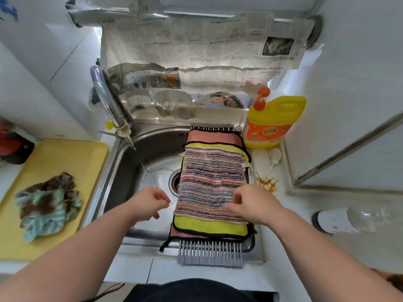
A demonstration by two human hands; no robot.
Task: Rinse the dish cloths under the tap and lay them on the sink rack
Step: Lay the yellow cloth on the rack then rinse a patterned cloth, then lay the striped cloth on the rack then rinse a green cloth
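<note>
**Three cloths stacked on the sink rack, one left on the board**

The sink rack [210, 255] spans the right half of the steel sink [150, 153], front rim to back rim. Three dish cloths lie flat on it in a pile: a pink cloth [209, 137] at the bottom, a yellow cloth [209, 227] with black edging over it, and a striped cloth [212, 177] on top. The grey bars of the rack show past the near edge of the pile.

The right hand [250, 205] rests on the near right corner of the striped cloth. Its fingers are bent with the tips down on the fabric, but I cannot tell whether they pinch it or only press. The left hand [150, 205] hangs over the basin just beside the left edge of the pile, fingers loosely curled and apart from the thumb, gripping nothing.

A fourth cloth, a crumpled teal and brown cloth [46, 205], lies on a yellow cutting board [65, 158] on the desk left of the sink, well apart from both hands. The tap [109, 101] arches over the basin's back left corner.

A yellow detergent bottle [272, 120] with an orange pump stands at the back right corner, just beside the rack. Newspaper [196, 51] covers the wall behind
</note>
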